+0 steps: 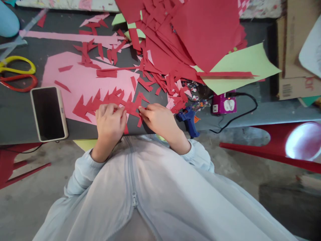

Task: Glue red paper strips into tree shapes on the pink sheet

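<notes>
The jagged red paper piece lies on the pink sheet, near the front edge of the tabletop, its right end reaching past the sheet. Its left and middle parts already carry a row of pointed teeth, so a good share of the shaping looks done. The right end, with strips branching several ways, seems less settled, and work there appears to be under way. The left hand is curled over the piece, fingers bent; whether it grips or merely presses cannot be told. The right hand has thumb and forefinger nearly together, seemingly pinching the piece's right end. Many loose red strips remain unused beside and behind it. The scissors and blue glue gun lie apart from both hands.
</notes>
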Action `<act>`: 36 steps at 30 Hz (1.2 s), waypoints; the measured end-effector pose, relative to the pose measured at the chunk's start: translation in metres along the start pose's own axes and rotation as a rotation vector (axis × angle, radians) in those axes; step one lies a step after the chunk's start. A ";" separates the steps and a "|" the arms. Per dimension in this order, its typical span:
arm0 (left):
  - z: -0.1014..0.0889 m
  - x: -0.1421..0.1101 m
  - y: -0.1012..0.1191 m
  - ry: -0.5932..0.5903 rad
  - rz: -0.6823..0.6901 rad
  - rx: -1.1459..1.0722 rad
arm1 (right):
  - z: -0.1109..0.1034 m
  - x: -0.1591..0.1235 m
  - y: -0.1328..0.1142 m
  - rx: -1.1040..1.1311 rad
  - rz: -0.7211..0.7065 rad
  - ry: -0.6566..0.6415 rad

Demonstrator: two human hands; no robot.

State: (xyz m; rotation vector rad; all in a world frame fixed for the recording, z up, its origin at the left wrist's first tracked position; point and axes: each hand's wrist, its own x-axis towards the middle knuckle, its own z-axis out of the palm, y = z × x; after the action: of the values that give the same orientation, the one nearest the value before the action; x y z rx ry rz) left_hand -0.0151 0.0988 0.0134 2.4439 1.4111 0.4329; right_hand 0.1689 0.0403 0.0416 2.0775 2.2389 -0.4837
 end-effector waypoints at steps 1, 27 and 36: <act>0.001 0.000 0.001 0.008 -0.023 -0.020 | 0.000 0.000 0.000 0.002 -0.007 0.004; -0.027 0.020 0.017 -0.059 -0.497 -1.210 | -0.020 0.017 0.012 1.011 0.169 0.306; -0.025 0.014 0.018 -0.114 -0.476 -1.238 | -0.012 0.028 0.001 1.143 0.169 0.197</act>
State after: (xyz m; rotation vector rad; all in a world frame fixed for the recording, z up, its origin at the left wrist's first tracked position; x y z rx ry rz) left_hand -0.0045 0.1049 0.0452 1.0966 1.0824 0.7313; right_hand 0.1693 0.0702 0.0463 2.7806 2.0147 -1.9661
